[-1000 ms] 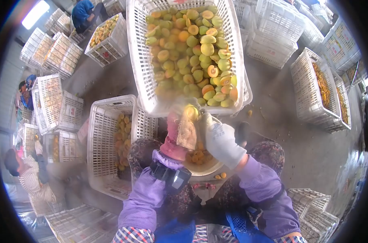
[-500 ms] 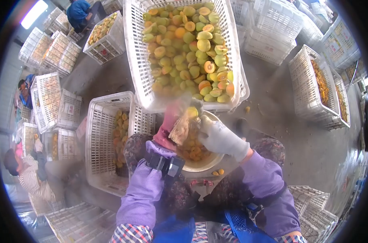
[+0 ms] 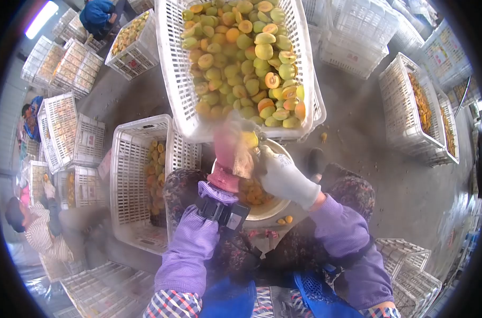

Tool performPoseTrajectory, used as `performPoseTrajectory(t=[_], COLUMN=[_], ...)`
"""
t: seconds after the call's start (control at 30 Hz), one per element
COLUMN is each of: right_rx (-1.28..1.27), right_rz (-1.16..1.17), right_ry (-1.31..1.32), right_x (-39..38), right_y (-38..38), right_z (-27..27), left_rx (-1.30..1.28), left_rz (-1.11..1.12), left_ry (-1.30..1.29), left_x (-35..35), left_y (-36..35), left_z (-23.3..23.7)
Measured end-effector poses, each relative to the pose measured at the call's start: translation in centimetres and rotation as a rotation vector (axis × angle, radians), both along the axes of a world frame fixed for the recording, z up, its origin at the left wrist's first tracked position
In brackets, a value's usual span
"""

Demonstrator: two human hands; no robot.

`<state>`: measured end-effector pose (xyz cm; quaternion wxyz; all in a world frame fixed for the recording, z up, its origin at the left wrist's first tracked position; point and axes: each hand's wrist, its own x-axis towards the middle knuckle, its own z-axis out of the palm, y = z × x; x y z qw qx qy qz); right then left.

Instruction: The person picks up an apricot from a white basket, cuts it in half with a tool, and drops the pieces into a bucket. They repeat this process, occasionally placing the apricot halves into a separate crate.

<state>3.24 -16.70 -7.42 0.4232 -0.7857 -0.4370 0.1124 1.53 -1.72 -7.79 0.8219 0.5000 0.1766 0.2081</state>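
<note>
Stone fruit (image 3: 249, 139), yellow-green, sits between the fingertips of the two gloved hands. The left hand (image 3: 226, 147), blurred, seems to pinch it against a tan pad (image 3: 243, 163), probably worn to shield the thumb. The right hand (image 3: 287, 177) has its fingers curled in beside the fruit; whether they grip anything more cannot be told.

Just below the grip is a round basin (image 3: 272, 211) holding orange pieces, placed so that drips or scraps would likely fall inside. Two small orange pieces (image 3: 285, 219) lie past its near edge. Just beyond the grip, a heaped white crate (image 3: 194, 132) of halved fruit keeps its contents within short reach; a partly filled crate (image 3: 132, 183) stands to the grip's left.

Both forearms angle inward over the knees, elbows apart, the left wrist fairly straight, the right hand slanting in from the side. Farther off, filled crates (image 3: 410, 139) stand right and a striped-shirted co-worker (image 3: 45, 228) sits left.
</note>
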Motion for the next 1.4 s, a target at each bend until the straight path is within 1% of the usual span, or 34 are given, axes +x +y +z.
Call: performPoseTrajectory(t=[0.03, 0.07, 0.13, 0.23, 0.3, 0.4, 0.47, 0.5, 0.53, 0.57, 0.6, 0.63, 0.67, 0.7, 0.73, 0.77, 0.83, 0.87, 0.9, 0.93, 0.97, 1.03, 1.07, 1.1, 1.13, 1.17, 1.23, 1.3, 1.37, 1.4], right_rx=[0.003, -0.019, -0.066, -0.048, -0.082, -0.077, -0.144, -0.225, -0.308, -0.176, -0.049, 0.079, 0.01, -0.061, -0.137, -0.131, -0.112, -0.136, -0.209, -0.287, -0.363, -0.25, -0.191, -0.177, -0.165, -0.148, -0.18, -0.305, -0.499, -0.704], right_rz=[-0.012, 0.005, 0.039, 0.041, 0.076, 0.083, 0.086, 0.085, 0.083, 0.05, 0.024, 0.001, 0.02, 0.039, 0.057, 0.091, 0.164, 0.233, 0.203, 0.174, 0.147, 0.205, 0.233, 0.225, 0.224, 0.225, 0.289, 0.29, 0.232, 0.232], right_ry=[0.048, 0.143, 0.326, 0.281, 0.206, 0.174, 0.427, 0.68, 0.933, 0.692, 0.451, 0.212, 0.444, 0.676, 0.909, 0.973, 1.097, 1.163, 1.072, 0.975, 0.873, 1.026, 1.099, 1.078, 1.055, 1.037, 0.736, 0.361, -0.084, -0.048], right_x=[0.0, 0.2, 0.6, 0.6, 0.8, 0.8, 0.9, 1.0, 1.1, 1.0, 0.6, 0.4, 0.6, 1.1, 1.4, 1.5, 2.0, 2.3, 2.1, 1.9, 1.7, 1.6, 1.5, 1.4, 1.1, 0.8, 0.4, -0.1, -1.0, -1.2], right_y=[0.0, -0.1, -0.3, -0.7, -0.6, -0.6, -0.5, -0.7, -0.9, -0.9, -0.8, -0.3, -0.4, -1.0, -1.3, -1.6, -1.9, -1.8, -1.5, -1.2, -1.1, -1.6, -1.8, -1.9, -1.9, -1.8, -2.2, -3.0, -3.5, -3.2], right_z=[0.8, 1.5, 2.8, 1.8, 0.0, -0.1, 2.3, 5.3, 6.8, 5.6, 3.4, 3.6, 4.2, 5.2, 6.7, 7.2, 7.8, 7.5, 7.6, 8.1, 8.4, 7.0, 6.6, 6.7, 6.8, 6.8, 4.2, 2.1, 0.9, 2.5], left_rx=[-0.148, -0.061, -0.059, 0.247, 0.611, 0.487, 0.277, 0.168, 0.259, 0.351, 0.444, 0.566, 0.691, 0.585, 0.478, 0.371, 0.1, 0.218, 0.331, 0.21, 0.235, 0.282, 0.188, 0.091, 0.193, 0.09, -0.116, -0.046, 0.094, 0.443], left_rz=[0.028, 0.004, -0.177, -0.247, -0.153, -0.007, -0.165, -0.249, -0.28, -0.306, -0.327, -0.285, -0.246, -0.264, -0.278, -0.288, -0.386, -0.34, -0.3, -0.258, -0.224, -0.157, -0.156, -0.145, -0.183, -0.085, 0.096, 0.226, 0.19, 0.236], left_ry=[0.023, 0.03, 0.068, 0.051, 0.001, -0.03, -0.022, -0.018, -0.048, -0.082, -0.113, -0.081, -0.048, -0.051, -0.054, -0.056, -0.221, -0.128, -0.03, 0.022, 0.06, 0.137, 0.135, 0.131, 0.141, 0.085, -0.019, -0.001, 0.035, 0.191], left_x=[-0.1, -0.1, -0.2, -0.2, -0.4, -0.4, -0.1, 0.1, 0.2, 0.4, 0.4, 0.5, 0.9, 0.8, 0.7, 0.6, -0.3, -0.2, -0.1, 0.3, 0.1, -0.1, -0.3, -0.7, -1.3, -1.4, -1.4, -2.9, -6.3, -8.5], left_y=[-0.3, -0.2, 0.7, 1.3, 0.9, 0.4, 0.7, 0.7, 0.5, 0.5, 0.6, 0.9, 1.2, 1.2, 0.9, 0.5, -0.3, 0.0, 0.3, 0.2, 0.2, 0.3, -0.1, -0.3, -0.2, 0.5, 2.4, 5.3, 7.4, 10.5], left_z=[0.5, 0.9, 1.6, 0.7, 0.4, -0.7, 0.4, 1.0, 1.3, 1.6, 1.7, 1.4, 1.2, 0.9, 1.6, 2.5, 4.3, 3.4, 2.5, 1.2, 0.4, -1.2, 1.0, 3.2, 4.9, 4.4, 2.6, 3.2, 6.0, 5.0])
